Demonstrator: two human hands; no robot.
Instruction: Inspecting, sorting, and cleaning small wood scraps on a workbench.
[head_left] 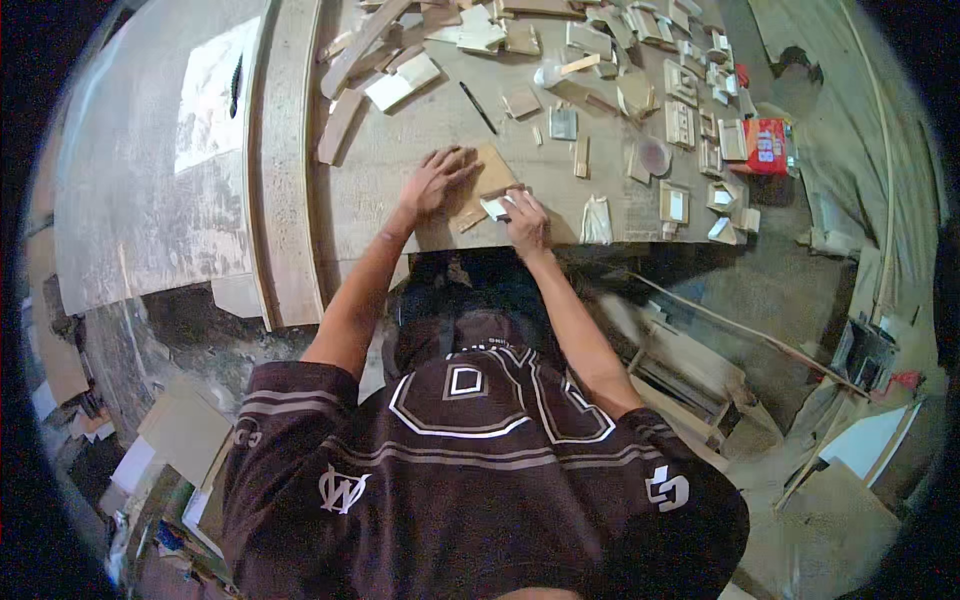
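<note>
Near the front edge of the workbench, a flat tan piece (495,172) that looks like thin board lies between my hands. My left hand (440,182) rests at its left side, fingers stretched out over the edge and pressing down. My right hand (527,222) is closed, its fingertips pinching a small white-faced block (494,208) against the near end of the tan piece. A narrow light wood strip (470,217) lies just left of that block. The underside of the block is hidden by my fingers.
Several wood offcuts (402,82) and small wooden assemblies (680,122) cover the far and right parts of the workbench (380,215). A black pen (478,108), a grey square (563,123) and a red packet (768,146) lie there too. Long boards (285,160) run along the left.
</note>
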